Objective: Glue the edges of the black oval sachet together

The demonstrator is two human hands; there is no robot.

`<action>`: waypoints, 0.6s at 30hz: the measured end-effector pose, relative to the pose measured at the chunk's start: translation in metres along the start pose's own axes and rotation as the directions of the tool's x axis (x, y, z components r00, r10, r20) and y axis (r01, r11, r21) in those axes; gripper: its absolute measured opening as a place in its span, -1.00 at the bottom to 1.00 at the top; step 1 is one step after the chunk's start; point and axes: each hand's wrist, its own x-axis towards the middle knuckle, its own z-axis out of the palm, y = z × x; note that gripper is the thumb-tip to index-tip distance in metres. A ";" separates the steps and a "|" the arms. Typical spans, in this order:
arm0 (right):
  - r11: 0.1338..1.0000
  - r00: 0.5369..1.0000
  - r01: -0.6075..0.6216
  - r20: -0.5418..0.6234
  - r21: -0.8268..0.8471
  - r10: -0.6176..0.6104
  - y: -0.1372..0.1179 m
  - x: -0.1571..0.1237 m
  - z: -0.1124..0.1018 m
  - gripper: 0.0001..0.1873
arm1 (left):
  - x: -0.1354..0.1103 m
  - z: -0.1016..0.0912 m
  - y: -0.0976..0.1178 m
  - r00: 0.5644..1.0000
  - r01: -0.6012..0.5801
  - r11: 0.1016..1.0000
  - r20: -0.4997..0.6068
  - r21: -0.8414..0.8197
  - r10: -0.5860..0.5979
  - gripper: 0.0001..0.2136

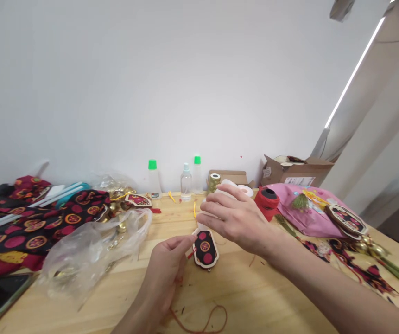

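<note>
A framed pendant point(205, 248) lies on the wooden table, with black fabric printed in magenta and orange inside a pale scalloped border. My left hand point(171, 260) pinches its left edge between thumb and fingers, beside a bit of red cord. A yellow loop point(195, 209) rises from the pendant's top. Over the upper end, my right hand point(234, 215) curves around a whitish object point(227, 183) that is mostly hidden by the fingers; its kind cannot be made out. Loose red cord point(216, 308) curls on the table near my left hand.
Patterned fabric point(70, 222) and a clear plastic bag point(91, 255) lie left, beside a phone point(1, 297). Bottles point(186, 183) stand along the wall. At right are a red thread spool point(267, 203), a pink bag point(300, 208), another pendant point(347, 220) and a cardboard box point(296, 171).
</note>
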 end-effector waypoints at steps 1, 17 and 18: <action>1.000 1.000 0.008 0.001 -0.001 -0.008 0.000 0.001 0.000 -0.81 | 0.000 0.000 0.000 1.000 0.002 1.000 0.000 0.001 -0.002 -0.73; 0.999 1.000 0.022 -0.008 -0.045 -0.022 0.001 0.005 -0.007 -0.79 | 0.002 0.000 0.001 0.999 -0.026 1.000 0.018 0.004 0.026 -0.75; 0.999 1.000 0.024 -0.006 -0.043 -0.024 0.001 0.005 -0.007 -0.79 | 0.002 0.000 0.001 1.000 -0.026 1.000 0.016 0.005 0.026 -0.75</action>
